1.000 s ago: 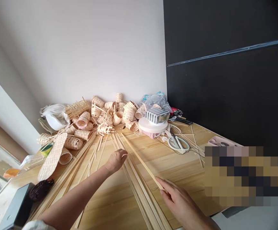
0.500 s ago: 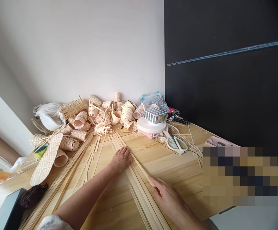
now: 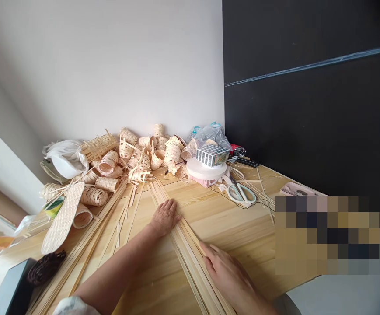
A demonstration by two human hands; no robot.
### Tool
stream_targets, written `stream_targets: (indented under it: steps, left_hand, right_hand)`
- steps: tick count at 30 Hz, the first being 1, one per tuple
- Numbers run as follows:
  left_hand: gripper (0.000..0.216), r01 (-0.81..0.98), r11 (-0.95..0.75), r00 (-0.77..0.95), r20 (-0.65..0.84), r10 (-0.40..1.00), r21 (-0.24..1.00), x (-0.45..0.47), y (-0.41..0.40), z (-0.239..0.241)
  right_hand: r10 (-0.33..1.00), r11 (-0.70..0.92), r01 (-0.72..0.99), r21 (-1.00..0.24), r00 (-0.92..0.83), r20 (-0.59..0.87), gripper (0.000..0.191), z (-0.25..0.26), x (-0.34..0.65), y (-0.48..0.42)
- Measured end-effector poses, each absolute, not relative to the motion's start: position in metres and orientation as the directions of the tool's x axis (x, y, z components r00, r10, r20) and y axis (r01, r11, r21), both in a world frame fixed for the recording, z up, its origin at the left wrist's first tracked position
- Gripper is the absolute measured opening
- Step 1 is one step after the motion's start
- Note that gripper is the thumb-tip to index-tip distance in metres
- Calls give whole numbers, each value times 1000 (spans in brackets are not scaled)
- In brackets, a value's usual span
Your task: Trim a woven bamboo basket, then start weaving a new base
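A bundle of long, thin pale wood strips runs from the table's near edge toward the heap at the back. My left hand lies flat across these strips, palm down, its fingers stretched forward. Beside the bundle's right edge, nearer to me, is my right hand. Its fingers are extended and their tips touch the outermost strip, with the thumb a little apart; the palm side is hidden.
Several woven baskets are heaped against the wall. More strips and a flat woven piece lie to the left. Scissors rest right of a white turntable bearing a box. A dark box stands near left.
The outer strip, raised between the right fingers before, now lies along the bundle. My right hand has straightened its fingers against it. The left hand stays in place; the view shifts slightly.
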State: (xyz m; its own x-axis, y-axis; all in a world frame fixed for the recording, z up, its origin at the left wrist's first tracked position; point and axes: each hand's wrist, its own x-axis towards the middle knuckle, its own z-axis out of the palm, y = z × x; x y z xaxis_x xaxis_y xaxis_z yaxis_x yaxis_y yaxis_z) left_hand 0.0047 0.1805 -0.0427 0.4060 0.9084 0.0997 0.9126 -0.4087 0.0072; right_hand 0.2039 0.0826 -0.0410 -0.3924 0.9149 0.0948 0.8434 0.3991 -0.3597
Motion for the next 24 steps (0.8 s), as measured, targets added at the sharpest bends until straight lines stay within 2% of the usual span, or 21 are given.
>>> stream_targets:
  steps: [9, 13, 18, 24]
  left_hand:
    - [50, 914, -404, 399, 129, 908, 20, 5, 182, -48]
    - [51, 911, -413, 407, 124, 905, 23, 5, 182, -49]
    - [49, 907, -420, 412, 138, 901, 30, 4, 182, -49]
    - [49, 910, -398, 380, 146, 913, 115, 7, 180, -51]
  right_hand:
    - [901, 428, 871, -241, -432, 37, 29, -18, 204, 73]
    - [897, 441, 867, -230, -434, 82, 22, -16, 204, 71]
    - [780, 626, 728, -282, -572, 254, 30, -15, 196, 68]
    - [696, 718, 648, -253, -665, 270, 37, -32, 193, 68]
